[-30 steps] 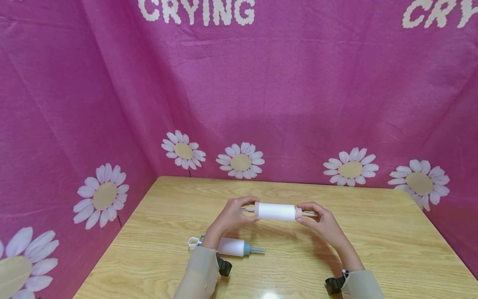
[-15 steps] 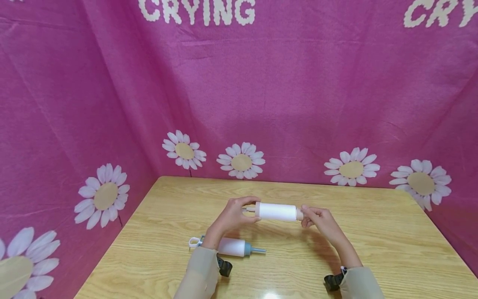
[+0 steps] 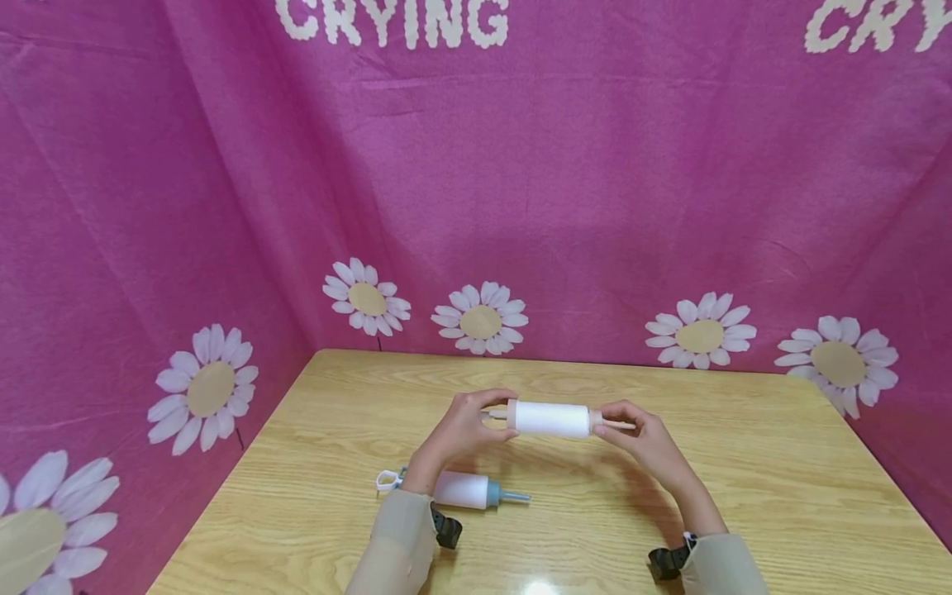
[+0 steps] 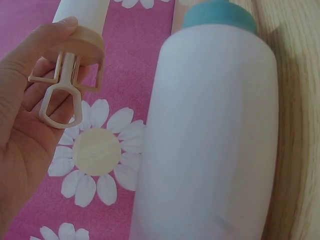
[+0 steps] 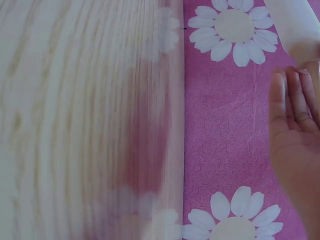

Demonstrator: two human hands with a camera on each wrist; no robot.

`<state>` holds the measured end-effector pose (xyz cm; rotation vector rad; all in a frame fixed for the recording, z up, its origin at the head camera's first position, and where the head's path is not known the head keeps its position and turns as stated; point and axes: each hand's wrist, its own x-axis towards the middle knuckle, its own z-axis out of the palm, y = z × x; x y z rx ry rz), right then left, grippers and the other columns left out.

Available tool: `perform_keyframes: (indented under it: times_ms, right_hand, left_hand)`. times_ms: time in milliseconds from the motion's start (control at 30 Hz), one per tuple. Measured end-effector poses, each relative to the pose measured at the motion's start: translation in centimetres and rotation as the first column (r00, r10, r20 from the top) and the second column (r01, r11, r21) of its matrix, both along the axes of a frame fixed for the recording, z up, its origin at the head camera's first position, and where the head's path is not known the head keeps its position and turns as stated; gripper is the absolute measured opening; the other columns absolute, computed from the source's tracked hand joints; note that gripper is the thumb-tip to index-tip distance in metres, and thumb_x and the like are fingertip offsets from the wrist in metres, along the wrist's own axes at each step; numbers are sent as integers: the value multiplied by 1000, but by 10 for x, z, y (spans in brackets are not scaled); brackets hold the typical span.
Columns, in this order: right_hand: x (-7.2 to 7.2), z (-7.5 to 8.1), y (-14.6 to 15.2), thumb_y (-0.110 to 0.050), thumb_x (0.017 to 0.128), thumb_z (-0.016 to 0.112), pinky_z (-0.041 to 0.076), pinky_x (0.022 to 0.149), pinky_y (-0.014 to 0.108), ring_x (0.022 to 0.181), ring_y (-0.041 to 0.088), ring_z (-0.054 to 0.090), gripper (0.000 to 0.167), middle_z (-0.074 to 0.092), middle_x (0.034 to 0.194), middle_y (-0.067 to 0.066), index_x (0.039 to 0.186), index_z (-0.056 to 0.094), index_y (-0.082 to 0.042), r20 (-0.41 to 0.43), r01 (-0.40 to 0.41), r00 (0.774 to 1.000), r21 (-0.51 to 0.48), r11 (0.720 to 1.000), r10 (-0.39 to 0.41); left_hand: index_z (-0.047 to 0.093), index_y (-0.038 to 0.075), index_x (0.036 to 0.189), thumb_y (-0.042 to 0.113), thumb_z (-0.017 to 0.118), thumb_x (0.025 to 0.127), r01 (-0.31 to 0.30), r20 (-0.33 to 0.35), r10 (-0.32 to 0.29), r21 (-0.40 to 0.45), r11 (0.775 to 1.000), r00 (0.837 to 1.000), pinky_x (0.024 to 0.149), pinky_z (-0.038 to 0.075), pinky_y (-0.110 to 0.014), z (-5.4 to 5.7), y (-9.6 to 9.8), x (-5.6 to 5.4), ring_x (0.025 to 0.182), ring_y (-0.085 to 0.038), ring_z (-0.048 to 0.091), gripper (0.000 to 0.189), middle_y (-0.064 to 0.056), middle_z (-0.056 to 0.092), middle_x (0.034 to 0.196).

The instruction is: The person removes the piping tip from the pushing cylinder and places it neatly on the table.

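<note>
- White bottle with beige ends (image 3: 552,420): aloft over the counter (image 3: 781,479), roughly level, crosswise in front of me.
- My left hand (image 3: 463,428): thumb and fingers clamped round the wide beige collar (image 4: 85,45) at the bottle's left end. The looped beige handle (image 4: 67,75) sticks out into the hollow of my palm; likely I grip the collar because it gives a firm edge and leaves the handle free.
- My right hand (image 3: 641,436): thumb and a finger pinch the narrower beige cap (image 3: 596,421) at the other end. The thin beige nozzle (image 3: 621,425) runs out past the fingertips. In the right wrist view the contact is partly out of frame.
- Two ends held, white middle bare: I judge this steadies the body and would let one end turn against the other.
- Second bottle, teal-capped (image 3: 463,490): lies on its side on the counter, nozzle to the right, below and partly behind my left forearm. Neither hand touches it; presumably set there to leave both hands free.
- Pink daisy cloth (image 3: 565,182) hangs behind.
</note>
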<state>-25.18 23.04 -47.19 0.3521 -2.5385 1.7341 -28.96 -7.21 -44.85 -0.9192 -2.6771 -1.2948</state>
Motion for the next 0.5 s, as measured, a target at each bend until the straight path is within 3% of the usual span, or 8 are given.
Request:
perform_keyframes:
  times_ms: [167,500]
  right_hand:
    - [-1,-2,0,-17,90,71,58,78,23,95,-2,64,37,63,106,-12,121,59,-2,-66,-26,998,-36,999,24]
    - [-1,-2,-1,-14,90,70,56,82,20,99,-5,61,38,64,111,-8,124,58,-1,-115,-35,993,-31,999,31]
  left_hand:
    - [63,17,128,21,80,82,0,-2,0,3,1000,1000,97,54,-41,1,-1,-1,117,-29,65,50,-4,68,127]
    - [64,16,127,20,81,81,-1,-13,1,7,1000,1000,97,54,-40,1,-2,0,116,-27,66,49,-5,69,124]
